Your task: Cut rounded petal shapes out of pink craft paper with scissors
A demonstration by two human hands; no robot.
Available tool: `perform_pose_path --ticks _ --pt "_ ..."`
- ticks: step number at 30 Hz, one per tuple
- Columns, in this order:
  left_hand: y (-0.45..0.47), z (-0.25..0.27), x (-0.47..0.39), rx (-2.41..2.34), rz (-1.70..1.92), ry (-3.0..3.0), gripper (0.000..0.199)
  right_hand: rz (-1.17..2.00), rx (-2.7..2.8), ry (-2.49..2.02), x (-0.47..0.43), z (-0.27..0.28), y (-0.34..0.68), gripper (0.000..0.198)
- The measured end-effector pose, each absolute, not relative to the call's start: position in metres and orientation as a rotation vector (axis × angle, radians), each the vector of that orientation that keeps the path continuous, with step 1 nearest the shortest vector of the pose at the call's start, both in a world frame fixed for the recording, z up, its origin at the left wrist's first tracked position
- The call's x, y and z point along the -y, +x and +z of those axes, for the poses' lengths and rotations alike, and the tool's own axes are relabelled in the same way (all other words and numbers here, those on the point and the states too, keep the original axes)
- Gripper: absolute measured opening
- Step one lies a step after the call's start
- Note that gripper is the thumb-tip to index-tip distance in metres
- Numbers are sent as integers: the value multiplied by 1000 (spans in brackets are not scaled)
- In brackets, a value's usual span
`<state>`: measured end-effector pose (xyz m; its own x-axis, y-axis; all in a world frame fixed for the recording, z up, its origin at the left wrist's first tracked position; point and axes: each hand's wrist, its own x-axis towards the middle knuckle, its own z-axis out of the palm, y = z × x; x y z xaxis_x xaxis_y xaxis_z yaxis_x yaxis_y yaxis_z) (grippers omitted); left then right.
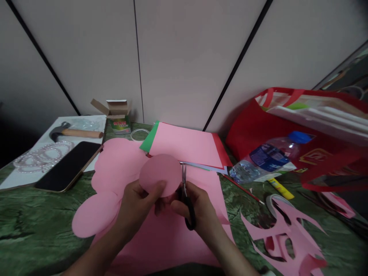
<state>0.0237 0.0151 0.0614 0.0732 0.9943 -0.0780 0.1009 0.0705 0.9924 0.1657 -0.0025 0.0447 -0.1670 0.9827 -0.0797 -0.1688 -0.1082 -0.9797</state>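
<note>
My left hand (143, 198) pinches a round pink paper disc (162, 170), thumb on its face and fingers behind it. At the disc's right edge, my right hand (198, 205) grips black-handled scissors (184, 176), blades pointing up and slightly parted. Whether the blades touch the paper I cannot tell. Beneath both hands lies a large pink paper sheet (169, 241). Left of them is a scalloped pink paper shape (120, 161), with a pink oval (96, 212) at its lower edge.
Behind lie stacked coloured sheets (184, 142) and a small box (119, 119). A hammer (77, 132), clear beads (43, 157) and a phone (71, 165) are left. At right are a plastic bottle (267, 155), red bag (247, 122), glue tube (281, 188) and pink paper scraps (304, 230).
</note>
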Motion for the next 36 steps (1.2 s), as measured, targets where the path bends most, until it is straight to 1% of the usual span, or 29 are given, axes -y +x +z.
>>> perform_pose_path --ticks 8,22,31,36 --pt "22 59 -16 -1265 1015 1229 28 1428 1169 -1124 2 45 168 28" --pt "19 59 -16 -1338 1049 1241 32 1466 1174 -1196 2 43 169 31" --pt "20 62 -16 -1317 1046 1215 28 1483 1157 -1177 2 42 169 27" --pt "19 61 -15 -1309 1048 1214 28 1476 1172 -1194 2 42 169 29"
